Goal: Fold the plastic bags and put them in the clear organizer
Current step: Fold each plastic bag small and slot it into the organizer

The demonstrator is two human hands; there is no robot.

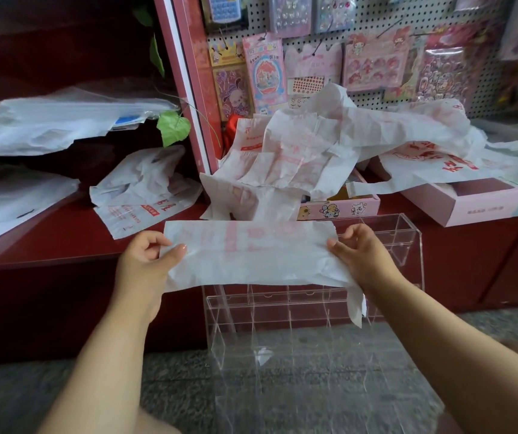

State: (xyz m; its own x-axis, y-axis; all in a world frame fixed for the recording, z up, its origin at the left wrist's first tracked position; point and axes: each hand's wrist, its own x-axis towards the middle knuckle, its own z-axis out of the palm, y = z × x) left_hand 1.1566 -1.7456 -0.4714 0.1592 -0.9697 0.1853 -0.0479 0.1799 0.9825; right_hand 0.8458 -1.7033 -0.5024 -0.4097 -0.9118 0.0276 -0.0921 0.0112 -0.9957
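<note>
A white plastic bag with faint red print (251, 255) is stretched flat as a long folded strip between my hands. My left hand (146, 258) pinches its left end, thumb on top. My right hand (361, 250) pinches its right end, where the bag's handles dangle down. The strip hangs above the clear organizer (282, 311), an acrylic case with several divided compartments that stands on the floor against the dark red counter. A heap of unfolded white bags (314, 145) lies on the counter behind.
Another crumpled bag (145, 195) lies on the dark red counter (63, 242) to the left. Stacks of white bags (48, 120) fill shelves at far left. Pink boxes (464, 205) sit at right under a pegboard of sticker packs (376, 57). The floor is grey stone.
</note>
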